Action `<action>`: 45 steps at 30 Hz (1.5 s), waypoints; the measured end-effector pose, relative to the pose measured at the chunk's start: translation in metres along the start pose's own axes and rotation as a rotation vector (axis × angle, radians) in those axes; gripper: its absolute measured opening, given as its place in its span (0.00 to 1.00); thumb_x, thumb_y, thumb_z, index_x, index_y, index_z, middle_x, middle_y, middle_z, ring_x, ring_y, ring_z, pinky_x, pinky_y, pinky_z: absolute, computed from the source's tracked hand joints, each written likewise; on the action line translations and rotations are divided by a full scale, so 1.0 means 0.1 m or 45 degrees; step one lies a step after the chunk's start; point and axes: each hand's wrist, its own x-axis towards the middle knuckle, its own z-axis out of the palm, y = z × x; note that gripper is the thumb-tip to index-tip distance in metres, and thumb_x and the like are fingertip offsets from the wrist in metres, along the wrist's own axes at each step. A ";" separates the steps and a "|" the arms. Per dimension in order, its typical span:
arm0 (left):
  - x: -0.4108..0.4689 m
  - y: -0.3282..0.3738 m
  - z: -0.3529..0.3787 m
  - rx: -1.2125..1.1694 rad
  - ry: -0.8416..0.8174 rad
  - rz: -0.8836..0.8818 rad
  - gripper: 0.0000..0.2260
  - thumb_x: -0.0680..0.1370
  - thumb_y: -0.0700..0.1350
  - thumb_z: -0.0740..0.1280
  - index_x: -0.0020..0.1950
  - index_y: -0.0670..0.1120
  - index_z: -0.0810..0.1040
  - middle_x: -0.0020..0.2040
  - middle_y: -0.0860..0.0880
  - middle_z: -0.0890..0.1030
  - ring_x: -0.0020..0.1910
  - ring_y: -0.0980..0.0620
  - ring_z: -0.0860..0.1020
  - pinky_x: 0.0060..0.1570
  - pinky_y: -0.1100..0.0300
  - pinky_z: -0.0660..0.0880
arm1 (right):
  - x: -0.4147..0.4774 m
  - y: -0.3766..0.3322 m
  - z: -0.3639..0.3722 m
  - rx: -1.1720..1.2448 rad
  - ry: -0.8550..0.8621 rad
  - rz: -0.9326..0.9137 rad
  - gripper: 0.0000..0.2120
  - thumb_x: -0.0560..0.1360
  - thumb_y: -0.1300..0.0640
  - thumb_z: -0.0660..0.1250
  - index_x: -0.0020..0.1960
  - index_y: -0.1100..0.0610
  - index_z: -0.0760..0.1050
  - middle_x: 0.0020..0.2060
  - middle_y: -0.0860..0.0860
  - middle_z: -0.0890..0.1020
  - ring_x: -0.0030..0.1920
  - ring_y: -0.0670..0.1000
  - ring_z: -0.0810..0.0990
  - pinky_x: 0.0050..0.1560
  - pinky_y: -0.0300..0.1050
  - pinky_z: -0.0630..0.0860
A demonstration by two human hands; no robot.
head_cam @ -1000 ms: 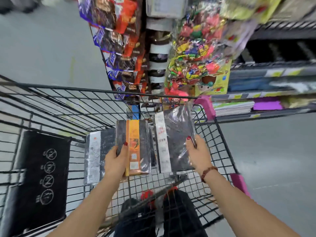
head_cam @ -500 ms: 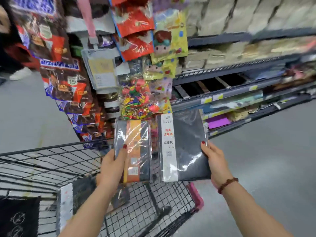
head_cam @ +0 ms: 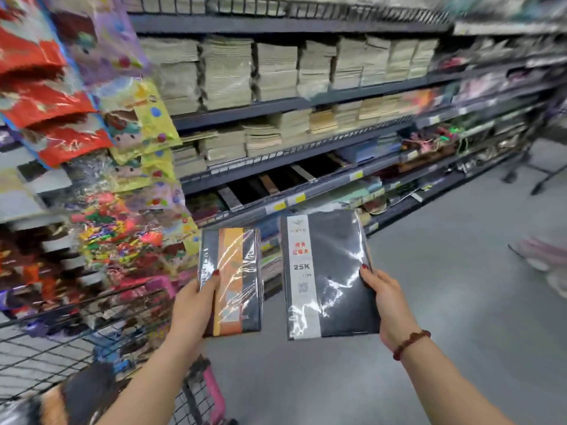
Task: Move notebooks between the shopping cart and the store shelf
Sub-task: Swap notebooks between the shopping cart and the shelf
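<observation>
So you've got one notebook in each hand here, both held up in the air in front of the store shelf. Your left hand is closed around the lower left edge of the orange-striped notebook, thumb lying across the front of the shrink wrap with the rest of the fingers tucked behind it, so the book sticks up and to the right of that grip. Your right hand is clamped on the right edge of the dark notebook, thumb on the cover, fingers hidden at the back; the book spreads out to the left of that grip, and its white strip with "25K" printed on it sits on the far side from your thumb. The two notebooks are just beside each other with a narrow gap between them, both roughly upright and facing you. Down and to the left of your left hand is the shopping cart, its wire rim blurry. Above both grips the shelf tiers carry stacks of pale paper goods, and hanging snack bags fill the space up and left of your left hand.
</observation>
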 end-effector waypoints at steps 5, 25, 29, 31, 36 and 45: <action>-0.01 0.12 0.59 -0.036 -0.052 -0.059 0.09 0.78 0.47 0.65 0.42 0.44 0.79 0.37 0.46 0.82 0.35 0.47 0.79 0.39 0.55 0.74 | 0.28 -0.17 -0.54 0.030 0.087 -0.010 0.08 0.77 0.59 0.63 0.42 0.59 0.78 0.33 0.52 0.84 0.30 0.47 0.81 0.30 0.36 0.77; 1.95 0.71 2.66 -0.062 -0.166 -0.159 0.11 0.78 0.49 0.65 0.46 0.41 0.79 0.40 0.42 0.84 0.34 0.45 0.81 0.33 0.57 0.74 | 2.95 -0.78 -0.83 -0.073 0.125 0.100 0.09 0.76 0.58 0.65 0.39 0.60 0.74 0.35 0.57 0.82 0.33 0.54 0.81 0.35 0.42 0.76; 2.26 0.84 2.93 -0.088 -0.147 -0.188 0.11 0.78 0.50 0.65 0.47 0.43 0.79 0.38 0.45 0.84 0.31 0.49 0.82 0.27 0.61 0.73 | 3.47 -0.88 -0.77 -0.108 0.078 0.158 0.08 0.76 0.59 0.64 0.41 0.62 0.78 0.35 0.56 0.85 0.34 0.53 0.82 0.33 0.41 0.77; 2.39 0.88 3.06 -0.096 -0.137 -0.208 0.10 0.78 0.49 0.65 0.47 0.43 0.79 0.38 0.45 0.84 0.29 0.51 0.82 0.25 0.63 0.73 | 3.73 -0.92 -0.74 -0.113 0.047 0.180 0.09 0.76 0.58 0.64 0.44 0.64 0.78 0.38 0.57 0.85 0.36 0.55 0.83 0.34 0.42 0.77; 2.67 0.91 3.44 -0.098 -0.064 -0.246 0.09 0.77 0.48 0.66 0.47 0.43 0.80 0.39 0.44 0.85 0.35 0.47 0.83 0.33 0.59 0.76 | 4.45 -0.96 -0.72 -0.153 -0.037 0.277 0.10 0.77 0.58 0.63 0.45 0.63 0.79 0.38 0.57 0.86 0.38 0.57 0.84 0.39 0.47 0.80; 3.06 0.92 4.35 -0.189 0.273 -0.362 0.10 0.78 0.49 0.65 0.47 0.44 0.81 0.35 0.48 0.85 0.36 0.49 0.83 0.35 0.58 0.74 | 5.99 -1.03 -0.82 -0.330 -0.288 0.456 0.12 0.77 0.54 0.64 0.54 0.61 0.79 0.49 0.58 0.84 0.50 0.60 0.82 0.54 0.56 0.78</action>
